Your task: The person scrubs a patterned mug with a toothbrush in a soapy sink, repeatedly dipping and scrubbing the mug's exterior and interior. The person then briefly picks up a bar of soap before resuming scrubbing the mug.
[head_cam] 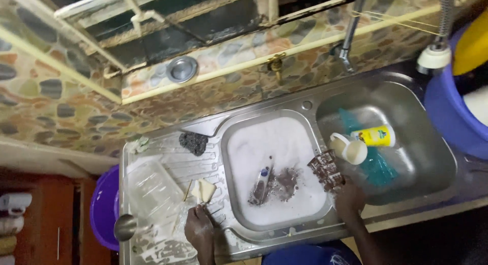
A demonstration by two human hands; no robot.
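My left hand (199, 228) rests on the wet steel drainboard (168, 160), its fingertips pinched on a pale yellow sponge-like piece (205, 189). My right hand (348, 198) grips a brown patterned object (327, 170) over the divider between the two sink bowls. The left bowl (277, 166) is full of white foam with a utensil (262, 181) lying in a darker patch. In the right bowl (422, 143) lie a white mug (348, 149), a yellow and white bottle (375, 136) and a teal plastic item (378, 166).
A black scouring pad (193, 142) and a clear plastic container (152, 189) sit on the drainboard, with a round metal piece (124, 227) at its corner. A purple bucket (103, 208) stands beside the sink, a blue basin (450, 115) at the right. A tap (351, 33) hangs from the stone-patterned wall.
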